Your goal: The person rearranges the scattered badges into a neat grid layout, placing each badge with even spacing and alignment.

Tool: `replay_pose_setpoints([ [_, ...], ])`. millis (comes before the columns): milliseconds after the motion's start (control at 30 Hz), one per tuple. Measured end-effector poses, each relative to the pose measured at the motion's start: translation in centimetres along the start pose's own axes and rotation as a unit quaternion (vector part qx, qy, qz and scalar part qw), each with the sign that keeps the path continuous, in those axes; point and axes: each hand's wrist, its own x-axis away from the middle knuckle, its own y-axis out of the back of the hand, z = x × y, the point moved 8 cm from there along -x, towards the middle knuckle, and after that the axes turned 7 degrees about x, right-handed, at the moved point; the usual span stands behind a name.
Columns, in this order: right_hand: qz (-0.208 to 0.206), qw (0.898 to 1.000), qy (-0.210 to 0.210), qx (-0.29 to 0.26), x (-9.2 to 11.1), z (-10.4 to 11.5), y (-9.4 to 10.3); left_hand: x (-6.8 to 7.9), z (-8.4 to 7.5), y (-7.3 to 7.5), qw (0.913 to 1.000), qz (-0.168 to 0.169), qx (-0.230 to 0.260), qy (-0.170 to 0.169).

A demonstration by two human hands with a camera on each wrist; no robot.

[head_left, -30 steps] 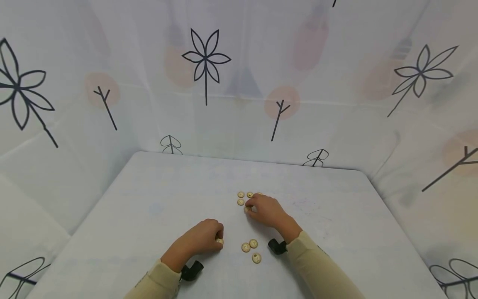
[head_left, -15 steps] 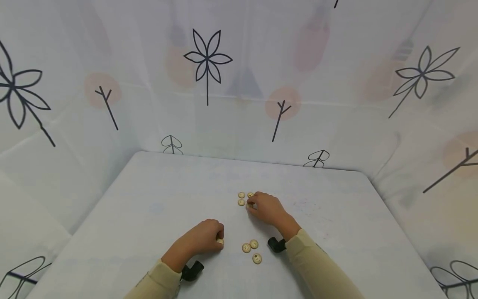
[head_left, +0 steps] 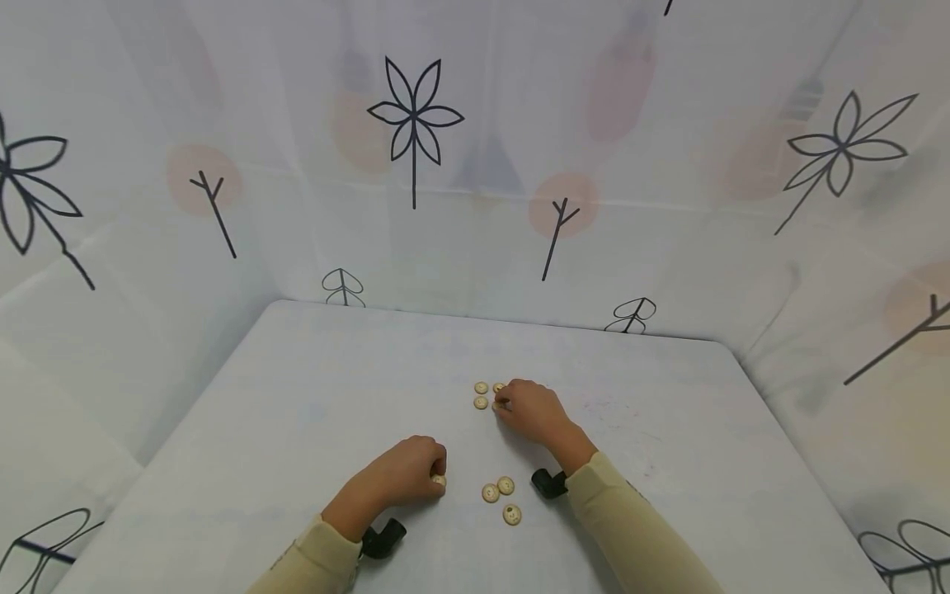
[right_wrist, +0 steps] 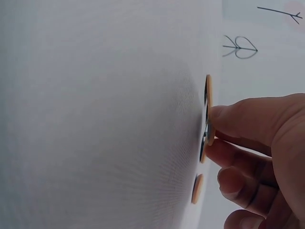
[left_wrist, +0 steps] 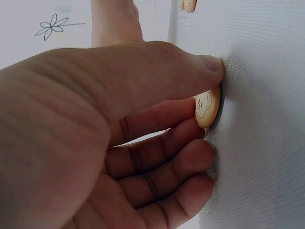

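On the counter, the left hand pinches a near disc, its drawing clear only from that wrist; the right hand pinches a far disc.

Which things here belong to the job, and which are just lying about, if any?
Likely the job:
left hand, pinching a disc
right hand, pinching another disc
grouped discs beside it
three nearer discs

Just around:
white tabletop
patterned backdrop
black wrist devices
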Motion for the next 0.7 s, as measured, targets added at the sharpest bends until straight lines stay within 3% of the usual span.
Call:
replay_pose_setpoints([
  [700, 0.002, 1.0, -0.01, -0.026, -0.42, -0.83, -0.27, -0.21, 0.08, -0.12, 0.9999, 0.002, 0.006, 0.012],
])
